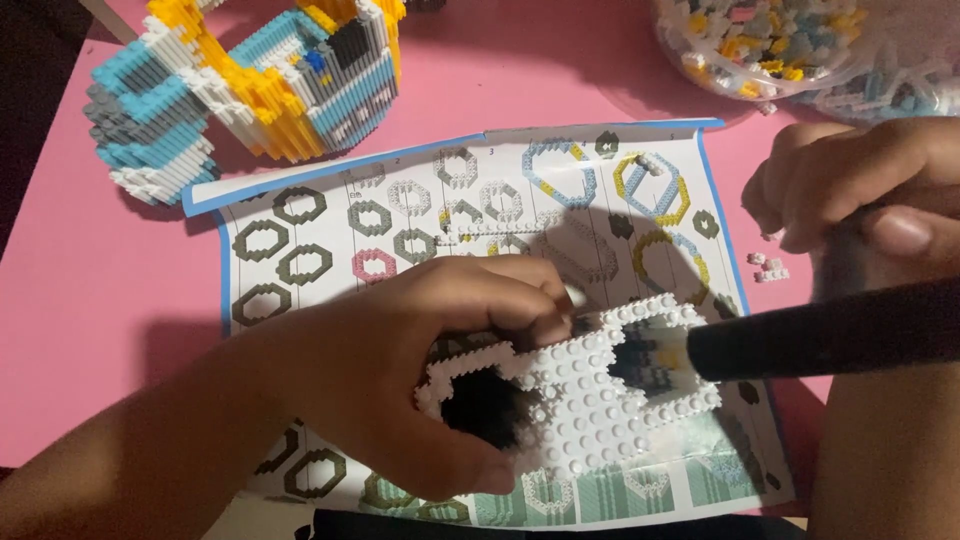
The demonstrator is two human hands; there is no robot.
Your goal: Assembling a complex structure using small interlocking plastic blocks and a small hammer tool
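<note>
At the lower centre of the frame the left hand (pixel 400 370) was closed around a white studded brick assembly (pixel 580 395), thumb under its near edge and fingers curled over the far side, apparently to brace it flat and steady over the sheet below. The piece was built of tiny round-studded bricks, its face bumpy, its outline stepped, with two dark openings through it, one by the palm and one toward the right.

At the right edge the right hand (pixel 860 190) was curled shut on a dark, smooth, rod-shaped tool (pixel 820 340), which ran leftward so that its blunt end met the assembly beside the right opening; held low and nearly level, it seemed placed to press on the bricks there. The tool was blurred, so its exact kind could not be told.

Under both lay a paper instruction sheet (pixel 330 230), blue-bordered and printed with grey, pink, blue and yellow rings, spread on the pink table (pixel 90 280). A few loose white bricks (pixel 768 268) sat just off the sheet's right border. In the upper left stood a partly built brick model (pixel 240 85) in blue, white, yellow and grey, ribbed with stacked layers. In the upper right a clear plastic bag of mixed bricks (pixel 790 45) rested, crinkled and glossy.
</note>
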